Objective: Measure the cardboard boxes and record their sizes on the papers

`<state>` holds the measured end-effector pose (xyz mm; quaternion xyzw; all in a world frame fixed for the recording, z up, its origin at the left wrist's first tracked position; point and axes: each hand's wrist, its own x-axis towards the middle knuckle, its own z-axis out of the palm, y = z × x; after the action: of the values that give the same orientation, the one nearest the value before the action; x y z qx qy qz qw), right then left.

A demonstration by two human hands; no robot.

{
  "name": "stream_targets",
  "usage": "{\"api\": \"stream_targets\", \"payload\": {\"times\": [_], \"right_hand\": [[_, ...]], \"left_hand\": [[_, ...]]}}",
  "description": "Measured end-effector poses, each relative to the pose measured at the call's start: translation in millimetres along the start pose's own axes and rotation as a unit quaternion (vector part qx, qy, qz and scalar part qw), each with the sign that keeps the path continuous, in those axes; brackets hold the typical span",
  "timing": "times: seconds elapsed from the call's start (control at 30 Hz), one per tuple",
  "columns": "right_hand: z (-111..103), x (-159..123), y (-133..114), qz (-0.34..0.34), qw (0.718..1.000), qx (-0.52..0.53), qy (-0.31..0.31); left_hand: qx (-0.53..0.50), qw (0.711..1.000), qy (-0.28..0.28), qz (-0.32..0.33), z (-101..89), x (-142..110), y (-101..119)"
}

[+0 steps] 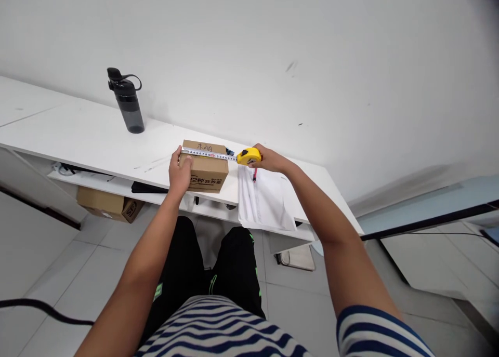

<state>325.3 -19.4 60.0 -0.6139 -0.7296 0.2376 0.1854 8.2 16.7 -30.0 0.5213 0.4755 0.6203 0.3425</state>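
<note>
A small brown cardboard box with printed and handwritten characters sits on the white shelf top. The pulled-out blade of a tape measure lies along its top from left to right. At the box's left end, my left hand is closed on the box's corner and the blade's end, the thumb on the near side. My right hand grips the yellow tape measure case just past the box's right end. A red pen lies below the case, on white paper sheets. A small dark item behind the box is mostly hidden.
A dark water bottle stands upright to the left, near the wall. The paper sheets overhang the shelf's front edge. Under the top, a larger cardboard box rests on the floor at left. A flat pale object lies below right.
</note>
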Motion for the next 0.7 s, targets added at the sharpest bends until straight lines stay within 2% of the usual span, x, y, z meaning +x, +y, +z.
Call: {"api": "stream_targets", "payload": {"times": [0.2, 0.5, 0.6, 0.7], "right_hand": [[20, 25, -39, -0.075, 0.996, 0.009, 0.038], [89, 78, -142, -0.181, 0.982, -0.055, 0.022], [102, 84, -157, -0.191, 0.980, -0.055, 0.027], [106, 79, -158, -0.171, 0.979, -0.078, 0.080]], "left_hand": [[-0.003, 1.000, -0.003, -0.016, -0.6, -5, 7], [-0.013, 0.998, -0.040, -0.053, -7.9, -8, 7], [-0.033, 0.994, -0.052, -0.087, -11.3, -8, 6], [-0.035, 0.992, -0.055, -0.105, -12.7, -6, 5]]}}
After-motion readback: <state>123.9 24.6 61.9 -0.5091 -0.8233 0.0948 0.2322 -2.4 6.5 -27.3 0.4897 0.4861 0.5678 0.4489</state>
